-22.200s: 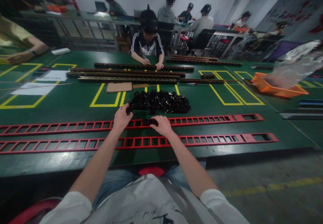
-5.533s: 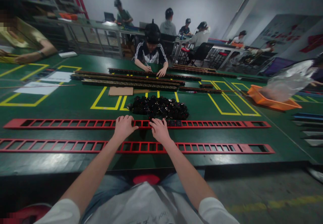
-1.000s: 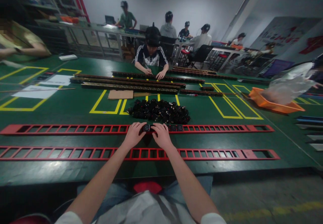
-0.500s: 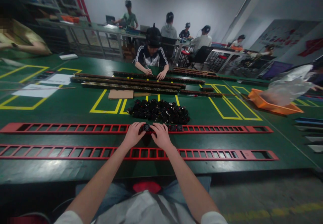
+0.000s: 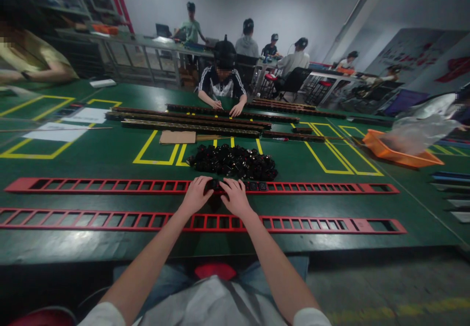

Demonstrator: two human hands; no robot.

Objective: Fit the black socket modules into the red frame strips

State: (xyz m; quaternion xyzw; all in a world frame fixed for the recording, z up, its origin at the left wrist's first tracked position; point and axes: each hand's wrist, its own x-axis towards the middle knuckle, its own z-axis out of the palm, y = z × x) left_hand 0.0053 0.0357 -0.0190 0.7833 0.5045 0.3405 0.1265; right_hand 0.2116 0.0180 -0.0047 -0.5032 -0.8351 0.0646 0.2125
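Note:
Two long red slotted frames lie across the green table. Both my hands are at the farther red frame, close together near its middle. Between them is a black socket, partly covered by fingers. My left hand is closed on the socket's left side, its fingers curled over the frame. From the right, my right hand is closed round the socket and the frame's edge. Just right of it, two more black sockets sit in the frame's slots. The nearer red frame lies below my hands.
Beyond the frame is a heap of black sockets. Farther back lie long dark strips, a piece of cardboard and paper sheets. An orange bin with plastic stands right. A co-worker sits opposite.
The socket's face, plainly seen before between my hands, now looks darker and more covered. My left hand has shifted slightly right towards it. My right hand has hardly moved.

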